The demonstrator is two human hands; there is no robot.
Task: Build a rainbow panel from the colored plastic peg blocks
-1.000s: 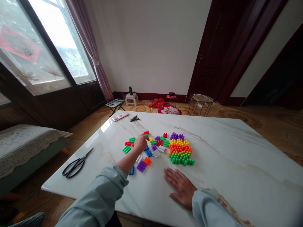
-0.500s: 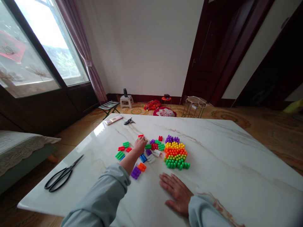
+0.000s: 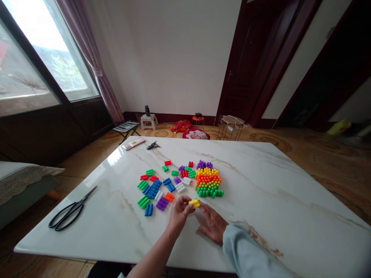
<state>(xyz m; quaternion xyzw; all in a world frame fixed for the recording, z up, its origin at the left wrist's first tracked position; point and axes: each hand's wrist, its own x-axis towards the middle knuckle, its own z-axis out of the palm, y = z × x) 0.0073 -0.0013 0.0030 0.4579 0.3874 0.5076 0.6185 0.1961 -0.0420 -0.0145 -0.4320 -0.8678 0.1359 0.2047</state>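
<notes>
A small yellow plastic building piece (image 3: 194, 203) made of joined tubes is pinched between the thumb and fingers of my left hand (image 3: 179, 214). Close beside it, my right hand (image 3: 213, 224) has its fingers stretched out low over the table, the fingertips by the piece; whether they touch it I cannot tell. Beyond my hands stands a joined block of round-ended pieces (image 3: 208, 178), in purple, yellow, orange, lime and green rows. Loose pieces lie to its left, among them a blue cluster (image 3: 153, 189), a purple piece (image 3: 162, 204), an orange piece (image 3: 169, 197) and white pieces (image 3: 180, 187).
Black-handled scissors (image 3: 72, 210) lie at the left of the marble-patterned table (image 3: 261, 185). A phone (image 3: 133, 143) and a bunch of keys (image 3: 152, 145) rest near the far left edge. Low stools (image 3: 148, 121) stand on the floor beyond.
My left hand has come back from the far loose pieces towards me and now holds the yellow piece beside my right hand. The view has shifted slightly; my right hand stays low over the table.
</notes>
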